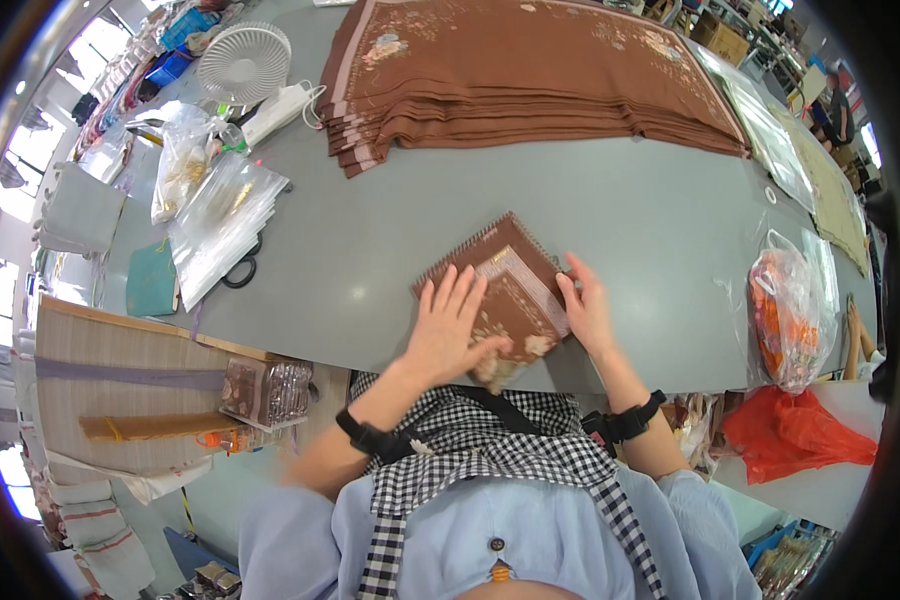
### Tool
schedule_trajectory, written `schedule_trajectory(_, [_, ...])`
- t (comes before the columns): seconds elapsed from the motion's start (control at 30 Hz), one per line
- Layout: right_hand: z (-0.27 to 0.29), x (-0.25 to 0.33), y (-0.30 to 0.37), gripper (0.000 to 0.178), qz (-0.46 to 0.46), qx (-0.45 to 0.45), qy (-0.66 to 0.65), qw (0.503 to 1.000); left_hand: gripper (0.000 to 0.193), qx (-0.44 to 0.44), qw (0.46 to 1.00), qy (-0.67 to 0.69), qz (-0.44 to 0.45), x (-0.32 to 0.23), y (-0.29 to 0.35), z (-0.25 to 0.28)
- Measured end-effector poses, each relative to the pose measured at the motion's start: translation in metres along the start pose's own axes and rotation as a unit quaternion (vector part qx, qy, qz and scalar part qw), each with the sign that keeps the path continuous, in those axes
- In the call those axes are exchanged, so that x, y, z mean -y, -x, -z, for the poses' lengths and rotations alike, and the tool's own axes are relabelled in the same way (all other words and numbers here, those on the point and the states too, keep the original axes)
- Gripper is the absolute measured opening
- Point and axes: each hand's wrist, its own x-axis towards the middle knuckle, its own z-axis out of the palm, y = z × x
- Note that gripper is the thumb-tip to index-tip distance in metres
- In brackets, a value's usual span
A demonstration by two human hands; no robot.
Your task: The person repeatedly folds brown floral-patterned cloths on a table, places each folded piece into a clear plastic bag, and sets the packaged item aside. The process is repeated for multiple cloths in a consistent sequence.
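Apparently, one brown cloth (530, 305) is already folded small at the bench's (320, 260) near edge — covered by the wide-spread left hand (450, 332), the right hand's (588, 312) grip unclear — while the far stack (530, 75) is laid broad.

Fisheye view from head, facing down, close above hands (444, 334), grey tabletop (650, 220).

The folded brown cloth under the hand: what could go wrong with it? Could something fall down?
Maybe! The folded brown cloth lies close to the near edge of the grey table, so a pull toward the body might slide it off. The left hand rests flat on top, so a sideways push could wrinkle it or shift its layers. The bag with orange things inside also sits by the edge, so a bump might knock it down.
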Motion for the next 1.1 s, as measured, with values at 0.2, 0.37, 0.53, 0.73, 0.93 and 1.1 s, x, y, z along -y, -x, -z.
schedule_trajectory(0.2, [-0.014, 0.040, 0.004, 0.036, 0.398, 0.020, 0.143, 0.906, 0.041, -0.117, 0.981, 0.139, -0.063, 0.018, 0.041, 0.017])
schedule_trajectory(0.37, [-0.064, 0.059, -0.010, 0.060, 0.274, 0.034, 0.220, 0.936, 0.029, -0.104, 0.994, -0.013, -0.015, 0.050, 0.043, 0.011])
schedule_trajectory(0.53, [-0.076, 0.067, -0.008, 0.060, 0.358, 0.141, 0.248, 0.889, 0.026, -0.084, 0.986, 0.117, -0.085, 0.075, 0.030, 0.027])
schedule_trajectory(0.73, [-0.044, 0.039, -0.036, 0.043, 0.258, 0.071, 0.263, 0.927, 0.019, -0.341, 0.927, 0.044, 0.153, 0.228, 0.048, 0.141])
schedule_trajectory(0.93, [-0.038, 0.024, -0.039, 0.057, 0.304, 0.087, 0.250, 0.915, 0.022, -0.091, 0.941, -0.195, 0.262, 0.316, 0.067, 0.164])
schedule_trajectory(1.1, [-0.038, 0.033, -0.046, 0.047, 0.313, 0.096, 0.191, 0.925, 0.013, -0.363, 0.882, -0.125, 0.273, 0.280, 0.057, 0.185])
